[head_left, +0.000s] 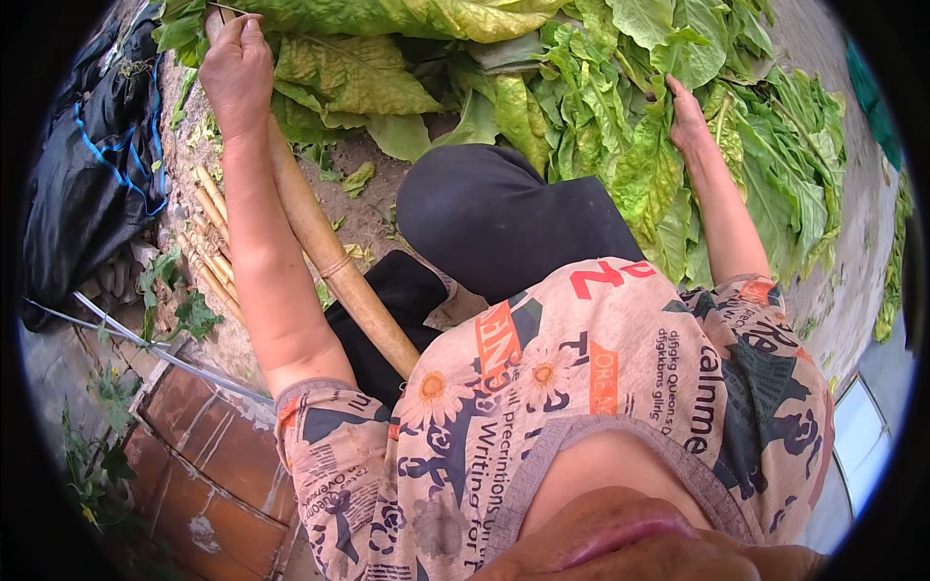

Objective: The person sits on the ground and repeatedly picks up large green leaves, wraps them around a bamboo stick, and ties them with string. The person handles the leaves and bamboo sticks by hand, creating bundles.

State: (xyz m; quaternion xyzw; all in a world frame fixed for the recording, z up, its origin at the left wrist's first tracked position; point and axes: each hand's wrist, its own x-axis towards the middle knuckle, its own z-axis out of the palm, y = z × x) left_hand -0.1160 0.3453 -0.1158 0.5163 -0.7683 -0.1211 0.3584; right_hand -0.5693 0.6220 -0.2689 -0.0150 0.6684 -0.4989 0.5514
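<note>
At the top left my left hand [236, 69] is closed, with a thin cord [227, 9] pinched at its fingertips. It is by the far end of a long bamboo pole [320, 240], which slants from my lap up beneath my left forearm. Broad yellow-green leaves, which look like tobacco leaves [356, 72], hang beside that hand. My right hand [686, 120] reaches into a large heap of these leaves [777, 167] and grips a mottled leaf [647, 174]; its fingertips are partly hidden by foliage.
Several short bamboo canes [214, 247] lie on the dirt at left. Beyond them is a black cover [94, 167] with a blue cord [109, 152]. Reddish tiles [211, 436], a pale pipe [174, 359] and green vines [192, 312] are at lower left. My bent knee [479, 210] stands between the pole and the heap.
</note>
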